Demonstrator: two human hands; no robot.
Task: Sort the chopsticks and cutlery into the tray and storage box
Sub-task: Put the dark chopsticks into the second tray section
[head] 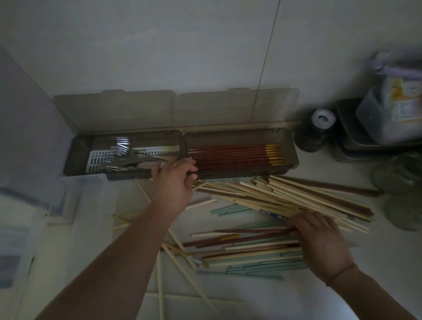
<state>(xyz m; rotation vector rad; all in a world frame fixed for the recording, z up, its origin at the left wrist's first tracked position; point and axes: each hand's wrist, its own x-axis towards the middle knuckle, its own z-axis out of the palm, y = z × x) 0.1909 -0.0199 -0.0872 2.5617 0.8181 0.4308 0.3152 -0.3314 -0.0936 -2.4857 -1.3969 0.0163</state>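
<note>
A long bundle of pale wooden chopsticks (285, 192) lies slanted across the counter. My left hand (174, 185) grips its upper left end, right at the front edge of the storage box (291, 148), and my right hand (321, 242) holds its lower right part. Red chopsticks with gold ends (233, 154) lie in the right box. The left tray (74, 157) holds metal forks (121, 148) and other cutlery on a perforated insert. Loose red, teal and pale chopsticks (244, 252) are scattered under and left of my right hand.
Both lids (175, 105) stand open against the tiled wall. A clear plastic bin (22, 213) sits at the left. At the right stand a dark jar (314, 129), a tub of packets (398, 111) and glassware (408, 186).
</note>
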